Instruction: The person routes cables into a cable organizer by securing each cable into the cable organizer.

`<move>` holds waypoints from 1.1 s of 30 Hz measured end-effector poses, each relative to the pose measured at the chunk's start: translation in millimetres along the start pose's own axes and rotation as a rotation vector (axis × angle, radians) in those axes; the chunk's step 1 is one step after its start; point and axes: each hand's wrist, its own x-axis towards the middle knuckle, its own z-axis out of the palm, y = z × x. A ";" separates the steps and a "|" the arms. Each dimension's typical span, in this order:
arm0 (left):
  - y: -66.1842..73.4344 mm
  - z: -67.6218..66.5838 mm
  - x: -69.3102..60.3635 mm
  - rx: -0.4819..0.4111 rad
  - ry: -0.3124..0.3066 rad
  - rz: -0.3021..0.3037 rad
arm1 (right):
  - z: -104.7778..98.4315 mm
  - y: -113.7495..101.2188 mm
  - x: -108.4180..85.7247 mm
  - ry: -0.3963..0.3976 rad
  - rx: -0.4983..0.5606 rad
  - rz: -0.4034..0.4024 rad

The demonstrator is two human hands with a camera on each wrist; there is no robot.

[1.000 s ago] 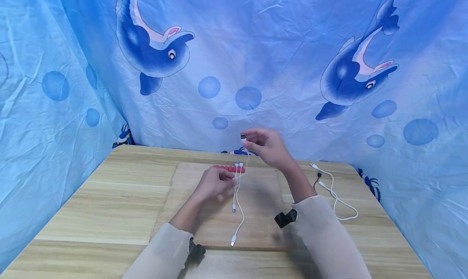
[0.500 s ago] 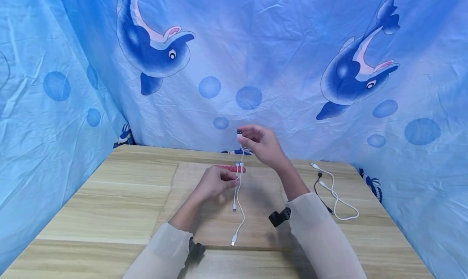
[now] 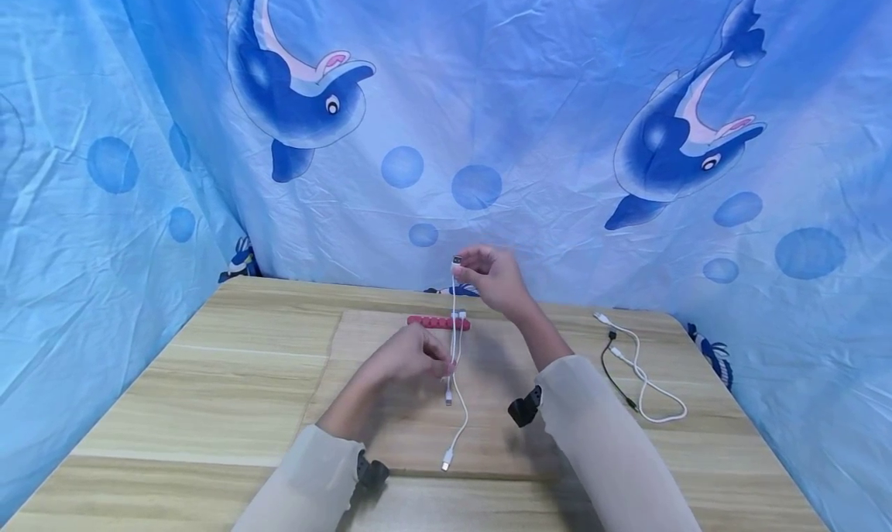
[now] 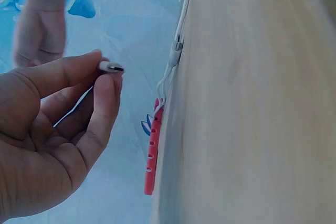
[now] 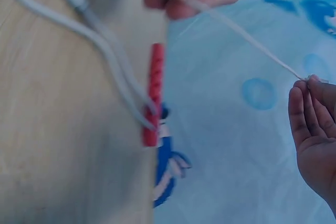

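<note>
My right hand [image 3: 493,278] is raised above the table's far edge and pinches the USB plug of a white charging cable [image 3: 454,296]. Lower down, my left hand [image 3: 411,354] pinches the other end of that cable; its plug [image 4: 111,67] pokes out past the fingertips in the left wrist view. Between the two hands the cable runs nearly straight. Just behind the left hand lies a red slotted cable clip strip [image 3: 428,322]. Two more white cables sit in its right end, and their plugs [image 3: 447,461] hang forward over the wooden board.
The wooden board [image 3: 502,439] lies on the wood-grain table [image 3: 174,392]. At the right, a white cable [image 3: 662,420] and a thin black cable [image 3: 608,371] lie loose. A blue dolphin-print curtain [image 3: 543,90] encloses the back and sides.
My left hand has moved slightly down and towards me. My right hand has shifted left, and the cable between them has become straighter.
</note>
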 end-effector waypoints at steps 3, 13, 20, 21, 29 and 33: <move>-1.2 -0.2 -1.4 -0.005 -0.044 0.015 | 5.2 13.8 1.8 -0.011 -0.005 0.055; -4.1 0.2 -3.8 0.018 -0.094 -0.002 | 20.5 59.6 1.9 -0.040 0.032 0.156; -10.9 -0.8 -4.2 0.042 -0.130 -0.014 | 25.3 77.1 0.5 -0.085 -0.077 0.212; -11.6 -0.9 -4.1 0.050 -0.139 -0.014 | 25.8 78.9 0.2 -0.096 -0.089 0.232; -15.5 -1.7 -3.0 0.019 -0.192 -0.036 | 30.2 91.0 2.2 -0.138 -0.113 0.292; -16.3 -1.3 -3.0 -0.031 -0.206 -0.052 | 33.0 94.7 3.4 -0.143 -0.144 0.276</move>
